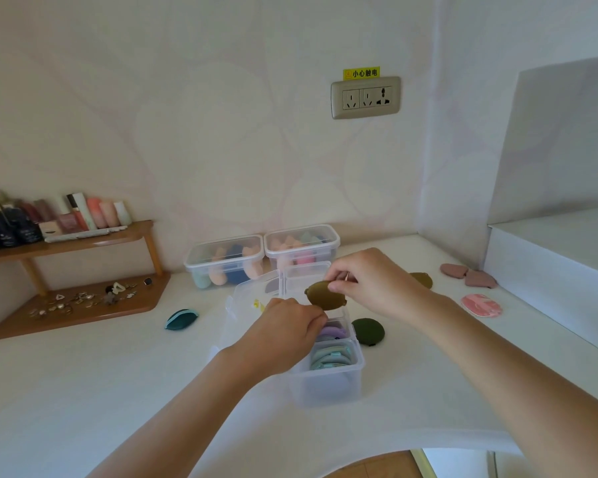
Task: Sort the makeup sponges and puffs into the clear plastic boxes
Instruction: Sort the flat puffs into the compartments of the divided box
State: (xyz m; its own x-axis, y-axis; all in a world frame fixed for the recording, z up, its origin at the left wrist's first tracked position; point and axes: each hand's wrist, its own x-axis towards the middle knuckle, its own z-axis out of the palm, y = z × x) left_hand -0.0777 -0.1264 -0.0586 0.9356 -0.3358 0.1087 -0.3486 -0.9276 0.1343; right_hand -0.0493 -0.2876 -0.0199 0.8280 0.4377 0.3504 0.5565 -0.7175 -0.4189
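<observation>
My right hand (366,284) pinches an olive-brown puff (323,297) above the open clear box (328,384), which holds purple and teal puffs standing on edge. My left hand (287,331) rests over the box's left part, fingers closed near the puffs; whether it grips anything is hidden. On the table lie a dark green puff (368,331), a teal puff (181,319), another olive puff (422,279) behind my right hand, two mauve puffs (468,274) and a pink puff (481,305). Two lidded clear boxes (227,262) (301,246) at the back hold sponges.
A wooden corner shelf (80,305) at the left carries cosmetics bottles above and small jewellery below. A white box (560,270) stands at the right. A wall socket (365,97) is on the back wall. The table's front edge curves inward near me.
</observation>
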